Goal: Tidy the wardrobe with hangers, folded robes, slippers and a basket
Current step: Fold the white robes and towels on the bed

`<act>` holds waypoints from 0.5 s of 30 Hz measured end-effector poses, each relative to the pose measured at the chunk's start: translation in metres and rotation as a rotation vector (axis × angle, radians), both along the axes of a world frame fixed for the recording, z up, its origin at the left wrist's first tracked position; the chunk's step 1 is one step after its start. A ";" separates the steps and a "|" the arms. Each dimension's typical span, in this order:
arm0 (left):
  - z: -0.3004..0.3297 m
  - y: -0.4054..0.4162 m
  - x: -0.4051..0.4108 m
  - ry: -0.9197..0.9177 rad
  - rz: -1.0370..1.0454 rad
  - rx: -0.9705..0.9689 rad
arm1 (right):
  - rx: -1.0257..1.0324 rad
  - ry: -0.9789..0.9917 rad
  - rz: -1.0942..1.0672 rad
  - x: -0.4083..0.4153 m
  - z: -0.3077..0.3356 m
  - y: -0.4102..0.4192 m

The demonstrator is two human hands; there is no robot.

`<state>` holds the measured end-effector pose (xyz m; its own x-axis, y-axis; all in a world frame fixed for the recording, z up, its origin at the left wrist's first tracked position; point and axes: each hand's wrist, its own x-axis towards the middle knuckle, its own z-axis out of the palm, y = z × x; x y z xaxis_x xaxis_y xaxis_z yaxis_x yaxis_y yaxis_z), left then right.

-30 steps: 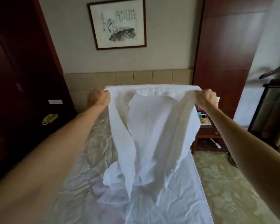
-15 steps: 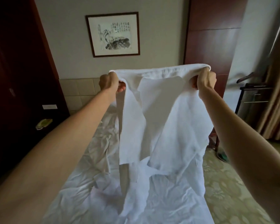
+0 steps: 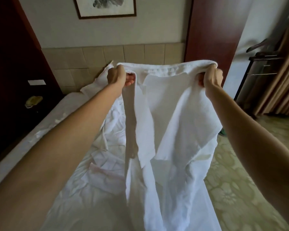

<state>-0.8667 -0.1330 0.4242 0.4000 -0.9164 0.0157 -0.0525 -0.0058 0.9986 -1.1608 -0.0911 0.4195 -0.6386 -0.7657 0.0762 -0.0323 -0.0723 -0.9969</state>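
A white robe (image 3: 167, 114) hangs stretched between my two hands above the bed (image 3: 83, 189). My left hand (image 3: 116, 77) grips its collar edge at the left shoulder. My right hand (image 3: 213, 79) grips the collar at the right shoulder. The robe's front panels and belt-like band fall down in front of me, and its lower part rests on the rumpled white sheet. No hangers, slippers or basket are in view.
A pillow (image 3: 98, 80) lies at the padded headboard (image 3: 123, 54). Dark wood panels (image 3: 212, 30) stand beyond on the right, a dark cabinet (image 3: 257, 75) and beige curtains (image 3: 284, 72) farther right. A dark nightstand with a phone (image 3: 32, 100) is left. Patterned carpet (image 3: 237, 172) flanks the bed.
My hands have lowered the robe and pulled it wider across the collar. The view has tilted down, so the framed picture sits at the top edge.
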 end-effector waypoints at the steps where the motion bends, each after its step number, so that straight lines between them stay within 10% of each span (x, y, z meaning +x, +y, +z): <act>1: -0.018 -0.015 -0.002 -0.014 -0.013 0.034 | 0.031 0.001 0.015 -0.004 -0.016 -0.012; 15: -0.208 -0.175 -0.047 0.054 -0.032 0.268 | 0.338 -0.059 0.169 -0.051 -0.208 -0.217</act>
